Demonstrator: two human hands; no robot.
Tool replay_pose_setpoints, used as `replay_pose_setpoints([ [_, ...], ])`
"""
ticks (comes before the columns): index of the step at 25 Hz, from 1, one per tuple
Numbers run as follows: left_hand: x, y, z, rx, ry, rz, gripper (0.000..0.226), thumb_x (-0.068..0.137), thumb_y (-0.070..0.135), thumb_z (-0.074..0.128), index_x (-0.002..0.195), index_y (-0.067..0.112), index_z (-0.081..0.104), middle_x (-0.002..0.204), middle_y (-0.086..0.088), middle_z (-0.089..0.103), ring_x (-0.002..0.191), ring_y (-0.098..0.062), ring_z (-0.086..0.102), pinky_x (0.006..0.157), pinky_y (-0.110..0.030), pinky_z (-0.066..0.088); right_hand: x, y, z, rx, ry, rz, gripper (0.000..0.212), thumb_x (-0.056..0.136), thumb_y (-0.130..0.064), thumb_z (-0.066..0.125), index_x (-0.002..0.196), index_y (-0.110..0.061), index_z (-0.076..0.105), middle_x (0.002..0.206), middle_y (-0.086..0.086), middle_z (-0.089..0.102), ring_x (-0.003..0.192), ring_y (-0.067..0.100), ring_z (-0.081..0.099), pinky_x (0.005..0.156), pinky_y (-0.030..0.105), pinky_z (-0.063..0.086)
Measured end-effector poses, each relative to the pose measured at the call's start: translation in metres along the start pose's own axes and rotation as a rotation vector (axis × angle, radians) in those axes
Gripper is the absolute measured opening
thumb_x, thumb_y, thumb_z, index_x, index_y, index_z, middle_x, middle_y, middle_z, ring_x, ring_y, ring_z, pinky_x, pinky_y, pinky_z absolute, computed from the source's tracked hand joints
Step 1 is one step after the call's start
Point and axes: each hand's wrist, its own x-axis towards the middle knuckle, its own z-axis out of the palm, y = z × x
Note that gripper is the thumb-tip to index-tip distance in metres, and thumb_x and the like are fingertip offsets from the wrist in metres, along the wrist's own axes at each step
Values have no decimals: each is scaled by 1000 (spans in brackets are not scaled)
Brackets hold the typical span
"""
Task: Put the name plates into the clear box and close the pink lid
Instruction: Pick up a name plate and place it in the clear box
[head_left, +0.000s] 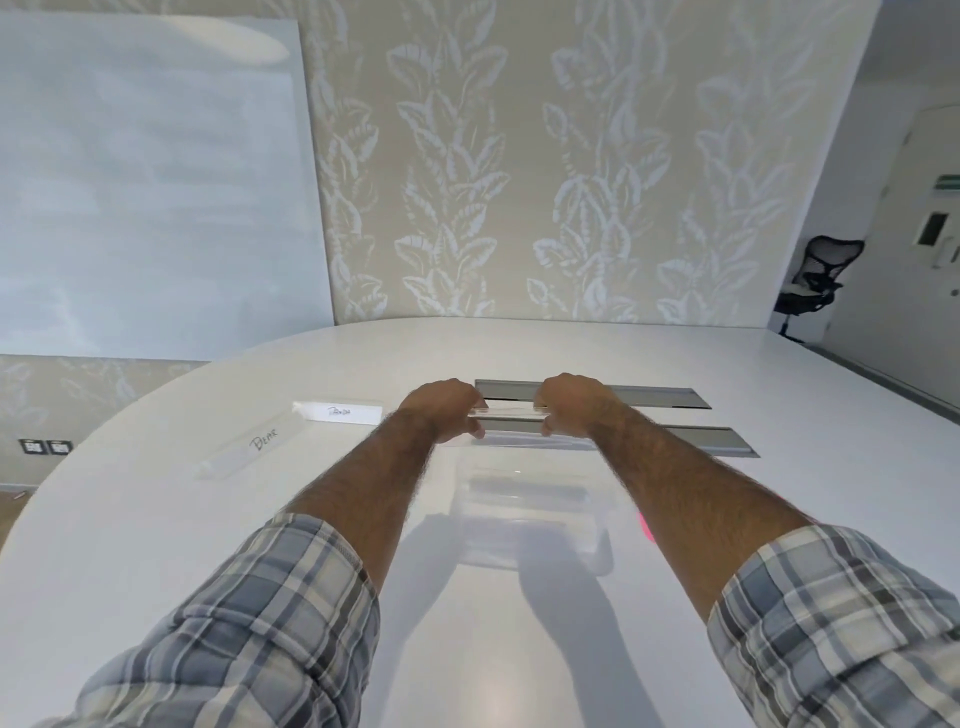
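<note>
Both hands are busy with one plate right now. The left hand (449, 408) and right hand (569, 402) each pinch an end of a clear name plate (511, 413), fingers curled tight around it, holding it level over the far edge of the clear box (530, 512). So that one looks like it's on its way in, not dropped yet.

The box sits on the white table (208, 545) between the forearms, open on top. There seems to be at least one long clear piece already lying inside, but it's see-through on see-through, so I can't count them.

Further out to the left, two more plates are on the table: the one marked "Bear" (249, 449), and just beyond it the one that maybe reads "Panda" (340, 411). Both still need to go in.

The pink lid (645, 527) is only a sliver peeking out by the right forearm, definitely not on the box. I'd say roughly halfway at best.
</note>
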Motion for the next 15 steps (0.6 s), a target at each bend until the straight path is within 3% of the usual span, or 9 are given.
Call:
replay_pose_setpoints([
  [6, -1, 45, 28, -17, -34, 8, 50, 83, 41, 72, 131, 32, 62, 131, 6, 63, 121, -20, 57, 89, -34, 45, -32, 39, 24, 30, -55, 11, 44, 78, -28, 76, 119, -19, 64, 122, 5, 64, 112, 27, 60, 87, 34, 47],
  [15, -7, 42, 56, 18, -113, 1, 41, 92, 35, 64, 133, 30, 61, 137, 6, 59, 126, -20, 54, 100, -35, 45, -39, 34, 57, 59, -96, 0, 43, 79, -26, 76, 119, -19, 64, 122, 3, 64, 112, 26, 60, 87, 34, 48],
])
